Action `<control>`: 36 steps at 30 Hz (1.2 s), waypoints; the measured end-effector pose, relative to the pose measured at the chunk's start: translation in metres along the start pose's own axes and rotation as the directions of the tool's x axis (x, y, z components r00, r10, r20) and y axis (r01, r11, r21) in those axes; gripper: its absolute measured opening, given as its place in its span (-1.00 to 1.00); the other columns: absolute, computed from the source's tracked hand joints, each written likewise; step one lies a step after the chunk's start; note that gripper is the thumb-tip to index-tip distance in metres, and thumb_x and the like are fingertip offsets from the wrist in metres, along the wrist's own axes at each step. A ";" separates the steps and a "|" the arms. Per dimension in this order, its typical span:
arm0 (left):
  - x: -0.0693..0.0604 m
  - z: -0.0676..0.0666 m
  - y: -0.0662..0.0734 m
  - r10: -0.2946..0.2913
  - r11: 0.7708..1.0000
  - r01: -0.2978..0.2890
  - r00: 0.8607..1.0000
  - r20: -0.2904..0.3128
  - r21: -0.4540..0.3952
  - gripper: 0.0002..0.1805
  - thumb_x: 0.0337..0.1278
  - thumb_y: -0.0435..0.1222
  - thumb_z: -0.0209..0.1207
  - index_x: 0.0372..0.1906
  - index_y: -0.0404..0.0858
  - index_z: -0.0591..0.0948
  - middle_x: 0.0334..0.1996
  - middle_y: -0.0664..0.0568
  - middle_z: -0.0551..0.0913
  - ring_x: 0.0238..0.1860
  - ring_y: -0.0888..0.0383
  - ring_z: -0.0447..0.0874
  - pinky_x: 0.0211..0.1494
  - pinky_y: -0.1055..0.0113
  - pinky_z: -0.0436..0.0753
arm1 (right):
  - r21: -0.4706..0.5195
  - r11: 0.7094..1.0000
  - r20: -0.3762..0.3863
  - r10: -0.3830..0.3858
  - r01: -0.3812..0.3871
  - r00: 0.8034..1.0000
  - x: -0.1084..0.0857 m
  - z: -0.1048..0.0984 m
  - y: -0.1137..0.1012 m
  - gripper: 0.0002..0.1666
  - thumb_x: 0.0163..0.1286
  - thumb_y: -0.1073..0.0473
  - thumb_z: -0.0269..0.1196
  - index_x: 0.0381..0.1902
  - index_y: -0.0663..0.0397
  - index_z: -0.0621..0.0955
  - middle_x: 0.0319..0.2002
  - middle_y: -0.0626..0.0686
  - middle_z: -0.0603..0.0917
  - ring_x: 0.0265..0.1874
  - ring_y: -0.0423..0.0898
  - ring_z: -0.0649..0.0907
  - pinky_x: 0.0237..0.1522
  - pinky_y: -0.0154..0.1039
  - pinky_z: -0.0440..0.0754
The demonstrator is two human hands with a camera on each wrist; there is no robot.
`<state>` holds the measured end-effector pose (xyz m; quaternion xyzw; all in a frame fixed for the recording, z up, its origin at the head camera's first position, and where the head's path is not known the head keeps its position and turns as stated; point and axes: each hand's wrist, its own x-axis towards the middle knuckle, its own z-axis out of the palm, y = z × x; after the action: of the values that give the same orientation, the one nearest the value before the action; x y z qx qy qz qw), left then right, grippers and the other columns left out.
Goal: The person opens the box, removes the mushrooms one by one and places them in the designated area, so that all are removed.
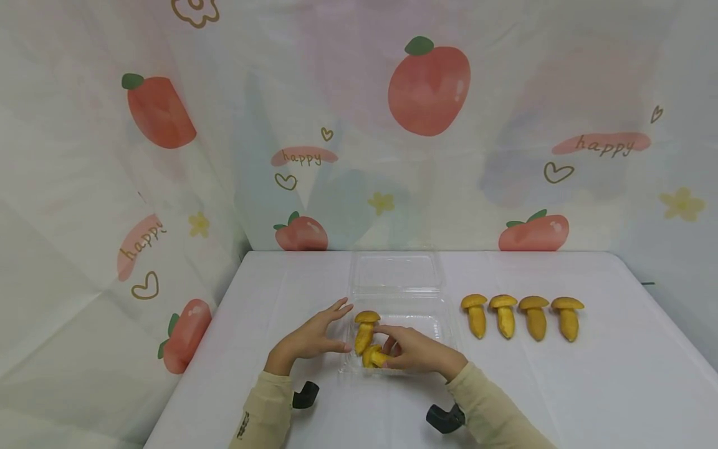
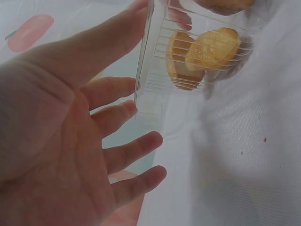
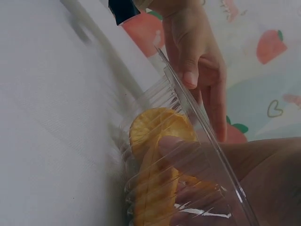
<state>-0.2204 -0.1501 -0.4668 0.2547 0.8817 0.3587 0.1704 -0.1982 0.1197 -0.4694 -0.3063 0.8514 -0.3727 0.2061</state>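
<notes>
A clear plastic clamshell box [image 1: 443,312] lies with its lid [image 1: 397,272] folded back. Two yellow toy mushrooms are inside: an upright one [image 1: 364,337] at the left, and another [image 1: 371,356] lying sideways near the front wall. My right hand [image 1: 412,350] reaches into the box and holds the front mushroom, its thumb against the stem [image 3: 157,193] in the right wrist view. The index fingertip is close to the upright mushroom. My left hand [image 1: 308,337] is beside the box's left wall, fingers spread and fairly straight, thumb at the rim [image 2: 143,52].
Several more yellow mushrooms [image 1: 505,317] stand in a row on the white table [image 1: 617,386], right of the box. Black angled pieces [image 1: 445,418] show at both wrists. A fruit-printed cloth [image 1: 359,125] hangs behind and at the left.
</notes>
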 end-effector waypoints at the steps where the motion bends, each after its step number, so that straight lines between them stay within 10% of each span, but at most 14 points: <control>1: 0.000 0.000 0.000 0.001 1.000 -0.001 1.000 0.001 0.000 -0.04 0.14 -0.17 0.43 0.58 -0.20 0.20 0.65 -0.15 -0.01 0.63 -0.25 -0.03 0.57 -0.30 0.12 | -0.007 1.000 0.003 -0.005 0.005 1.000 0.000 0.000 0.000 -0.22 0.28 0.25 0.43 0.42 0.18 0.42 -0.16 0.08 0.73 -0.31 -0.21 0.62 -0.22 -0.37 0.63; 17: 0.002 0.000 -0.002 0.016 1.000 -0.016 1.000 0.003 0.012 -0.05 0.14 -0.18 0.43 0.58 -0.23 0.21 0.65 -0.17 0.00 0.62 -0.26 -0.01 0.57 -0.30 0.14 | -0.016 1.000 -0.018 0.007 -0.007 1.000 -0.007 -0.009 0.000 -0.36 0.38 0.21 0.32 0.40 0.13 0.46 -0.09 0.11 0.72 -0.19 -0.10 0.64 -0.16 -0.23 0.66; 36: -0.001 -0.001 0.003 -0.001 1.000 0.001 1.000 0.005 -0.012 -0.05 0.14 -0.20 0.43 0.58 -0.24 0.21 0.65 -0.15 -0.01 0.63 -0.24 -0.04 0.58 -0.28 0.11 | 0.023 0.999 -0.259 0.052 -0.048 0.964 -0.032 -0.031 0.012 -0.42 0.56 0.12 0.11 0.46 0.11 0.36 0.08 0.19 0.66 -0.01 0.02 0.66 -0.02 -0.11 0.69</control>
<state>-0.2192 -0.1493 -0.4635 0.2540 0.8793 0.3633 0.1744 -0.1968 0.1635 -0.4550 -0.2315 0.8755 -0.4111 0.1048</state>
